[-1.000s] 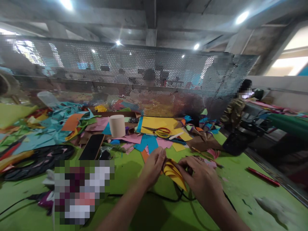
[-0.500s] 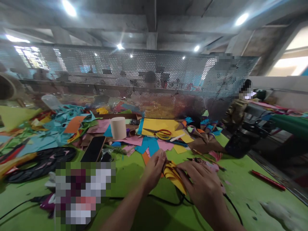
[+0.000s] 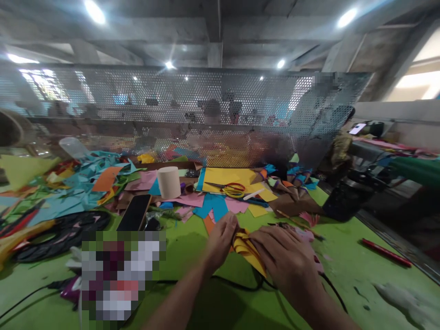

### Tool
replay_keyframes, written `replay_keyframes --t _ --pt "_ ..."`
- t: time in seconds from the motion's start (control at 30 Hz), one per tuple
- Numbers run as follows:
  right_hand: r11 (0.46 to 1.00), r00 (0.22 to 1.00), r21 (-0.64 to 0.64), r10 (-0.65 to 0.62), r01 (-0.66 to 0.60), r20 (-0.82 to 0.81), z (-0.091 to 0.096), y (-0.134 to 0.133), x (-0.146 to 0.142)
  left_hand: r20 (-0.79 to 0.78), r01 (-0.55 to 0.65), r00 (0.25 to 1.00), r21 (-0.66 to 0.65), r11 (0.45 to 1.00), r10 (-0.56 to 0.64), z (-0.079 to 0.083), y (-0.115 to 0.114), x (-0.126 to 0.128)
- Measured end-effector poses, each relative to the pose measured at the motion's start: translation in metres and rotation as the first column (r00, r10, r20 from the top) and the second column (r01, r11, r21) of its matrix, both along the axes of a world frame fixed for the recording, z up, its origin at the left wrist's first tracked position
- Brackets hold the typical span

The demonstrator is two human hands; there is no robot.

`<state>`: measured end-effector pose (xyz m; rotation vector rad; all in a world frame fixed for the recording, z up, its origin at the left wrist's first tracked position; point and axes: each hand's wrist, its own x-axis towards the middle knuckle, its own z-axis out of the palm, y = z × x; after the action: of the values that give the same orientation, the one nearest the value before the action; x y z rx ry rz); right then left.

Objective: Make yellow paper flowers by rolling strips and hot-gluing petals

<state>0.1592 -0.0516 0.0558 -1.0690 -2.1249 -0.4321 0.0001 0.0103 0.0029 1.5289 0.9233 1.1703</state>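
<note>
Folded yellow paper sits between my left hand, gripping its left side, and right hand, pinching its right edge. Best I press lightly, keeping the layers even.

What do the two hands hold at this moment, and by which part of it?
A layered yellow paper piece: the left hand holds its upper left end, the right hand its right edge; the exact contact points are hidden.
</note>
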Motion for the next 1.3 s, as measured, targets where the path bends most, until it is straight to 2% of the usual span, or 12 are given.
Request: replay_keyframes --t 0.33,0.63,0.93,1.3 --pt "0.998 0.992 0.031 -0.06 0.057 0.115 0.009 0.003 -0.003 0.02 0.025 1.0 -0.014 1.0 -0.024 -0.001 0.0 0.0" --pt "0.993 0.981 -0.043 -0.098 0.107 0.17 0.004 0.007 -0.002 -0.053 0.001 0.999 0.044 0.999 0.001 -0.001 -0.002 -0.001" --pt "0.998 0.964 -0.034 -0.045 0.056 0.264 0.019 0.005 -0.005 -0.075 -0.011 0.997 0.022 1.0 0.013 0.002 0.0 -0.001" --pt "0.995 0.985 -0.094 0.049 -0.034 0.162 0.011 0.006 -0.002 -0.039 0.003 0.999 0.049 0.999 -0.001 0.0 -0.001 -0.001"
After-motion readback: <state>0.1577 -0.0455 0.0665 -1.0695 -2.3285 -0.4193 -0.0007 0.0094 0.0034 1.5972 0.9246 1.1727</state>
